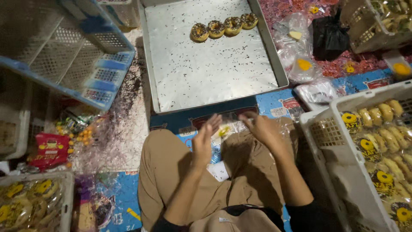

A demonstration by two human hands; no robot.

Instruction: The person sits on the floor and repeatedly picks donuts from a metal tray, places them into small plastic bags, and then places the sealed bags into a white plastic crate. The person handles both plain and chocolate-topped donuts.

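Clear plastic bag point(227, 129): held up between both hands above the person's lap, just short of the near edge of the metal tray point(150, 64). Thin, crinkled, with a yellow mark showing through; its long axis runs roughly left to right, from one hand to the other.

Left hand point(204, 141): palm turned inward, fingers point(212, 122) extended and loosely spread against the bag's left end; no firm pinch can be made out.

Right hand point(264, 129): fingers curled onto the bag's right end, apparently gripping the film; motion blur hides the exact hold. Both hands are about equally near the bag.

Doughnuts point(224, 26): four, chocolate-topped, in a slanting row near the tray's far right corner, well apart from the hands, beyond a bare stretch of crumb-strewn liner.

White basket point(326, 129): right of the knees, packed with bagged pastries point(386, 129).

Blue crate point(86, 51): tilted, by the tray's left edge.

Floor mat point(124, 193): patterned, carrying everything; loose empty bags point(300, 51) lie by the tray's right edge. Nothing stands between hands and tray.
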